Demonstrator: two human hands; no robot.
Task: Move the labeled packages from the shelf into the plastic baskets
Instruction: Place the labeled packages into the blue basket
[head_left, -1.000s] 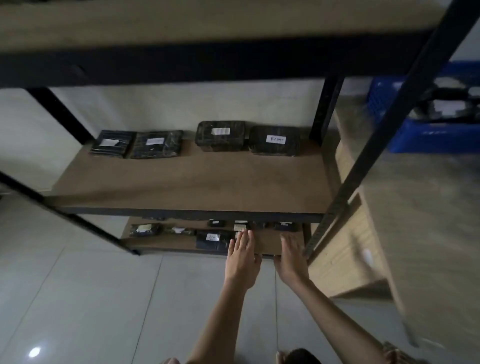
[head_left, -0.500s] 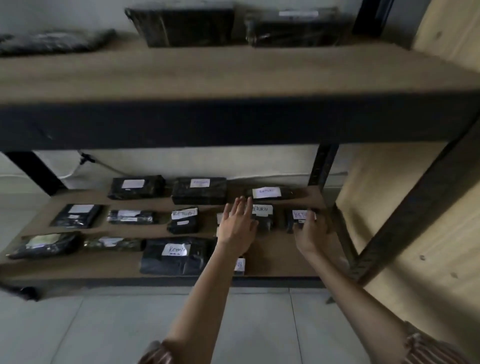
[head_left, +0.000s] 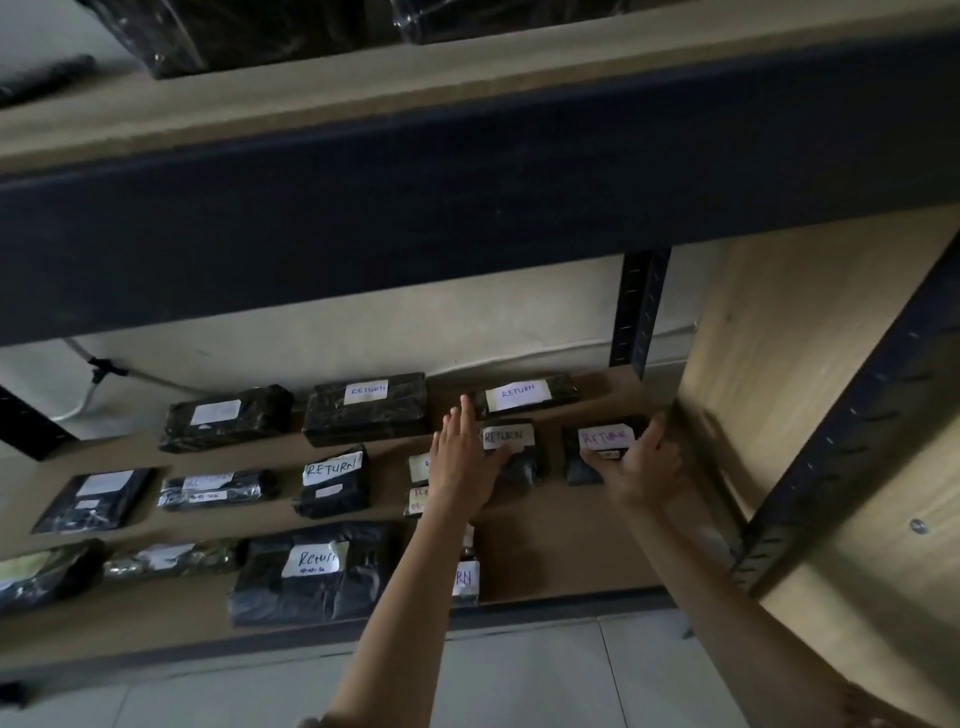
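Several black wrapped packages with white "RETURN" labels lie on the bottom shelf board (head_left: 561, 540). My right hand (head_left: 641, 462) grips the small package at the far right (head_left: 605, 441), thumb on its front edge and fingers round its right side. With fingers straight, my left hand (head_left: 460, 457) reaches over the middle row, its thumb touching another small labeled package (head_left: 511, 447). Behind it lies a long labeled package (head_left: 524, 395). A larger bag labeled "Return" (head_left: 311, 566) lies at the front. No basket is in view.
The dark beam of the shelf above (head_left: 467, 208) hangs low over my arms, with more packages (head_left: 270, 31) on it. A dark upright post (head_left: 841, 467) and a wooden panel (head_left: 769, 364) stand close on the right. Tiled floor (head_left: 519, 670) lies below.
My view dropped from the middle shelf to the bottom one. Both hands moved in over the packages; the right hand closed round the rightmost small package.
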